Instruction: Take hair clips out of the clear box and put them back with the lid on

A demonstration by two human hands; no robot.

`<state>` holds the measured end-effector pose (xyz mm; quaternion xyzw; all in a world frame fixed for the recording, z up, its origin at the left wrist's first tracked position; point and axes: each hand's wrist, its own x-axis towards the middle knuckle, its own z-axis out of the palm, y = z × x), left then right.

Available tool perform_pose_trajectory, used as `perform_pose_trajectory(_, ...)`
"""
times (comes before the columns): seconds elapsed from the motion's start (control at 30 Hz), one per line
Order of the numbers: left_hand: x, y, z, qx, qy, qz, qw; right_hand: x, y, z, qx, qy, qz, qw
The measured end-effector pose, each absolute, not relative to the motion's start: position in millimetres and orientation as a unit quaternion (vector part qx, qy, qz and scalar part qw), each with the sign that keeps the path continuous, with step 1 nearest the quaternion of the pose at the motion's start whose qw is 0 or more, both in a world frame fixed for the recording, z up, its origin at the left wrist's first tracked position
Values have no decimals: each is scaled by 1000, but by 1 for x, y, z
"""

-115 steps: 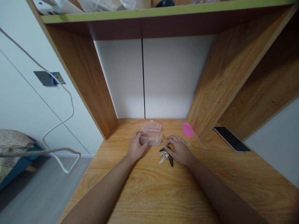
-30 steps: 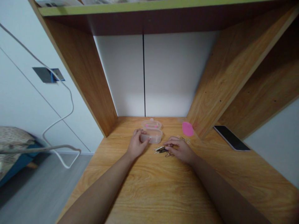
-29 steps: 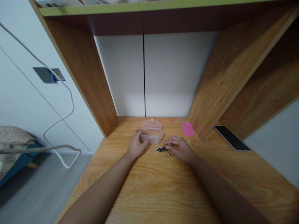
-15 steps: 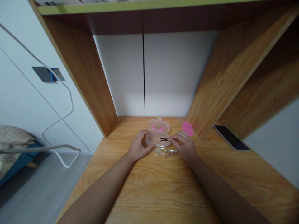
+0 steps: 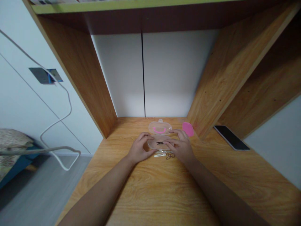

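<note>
A clear oval plastic box (image 5: pixel 154 146) stands on the wooden desk with its lid open behind it. My left hand (image 5: pixel 139 149) grips its left end, thumb in front and fingers at the back. Over the inside of the box, the thumb and a finger of my right hand (image 5: pixel 182 147) pinch a black hair clip (image 5: pixel 160 143), with another finger stretched toward the box's back rim. Whether the clip touches the box floor I cannot tell. Silver hair clips (image 5: pixel 160 154) and brown looped bands (image 5: pixel 170 155) lie just in front of the box, partly covered by my right hand.
The clear lid (image 5: pixel 152 125) has a pink handle (image 5: pixel 160 130). A pink flat piece (image 5: pixel 188 129) lies to the right, by the wooden upright panel (image 5: pixel 211 94). Farther right is a dark phone (image 5: pixel 230 138). A white cable (image 5: pixel 68 116) hangs left of the desk.
My right hand has moved left and slightly down, bringing the black hair clip farther over the box's inside. One right finger now reaches toward the back rim. My left hand stays on the box.
</note>
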<state>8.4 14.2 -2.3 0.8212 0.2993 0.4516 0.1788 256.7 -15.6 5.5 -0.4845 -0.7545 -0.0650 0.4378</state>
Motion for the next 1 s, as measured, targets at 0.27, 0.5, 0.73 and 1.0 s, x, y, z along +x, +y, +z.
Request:
perform_pose_trajectory(0.27, 8, 19, -3, 808, 308, 466, 186, 261, -19, 10, -475, -766, -64, 428)
perform_pose_trajectory(0.5, 4, 31, -12, 732, 408, 514, 181, 265, -20, 14, -380, -867, 40, 321)
perform_pose_trajectory(0.73, 4, 37, -18, 728, 420, 510, 184, 259, -20, 11, -403, -882, 97, 224)
perform_pose_trajectory(1.0, 4, 38, -20, 732, 410, 513, 182, 261, -16, 8, -383, -892, 91, 222)
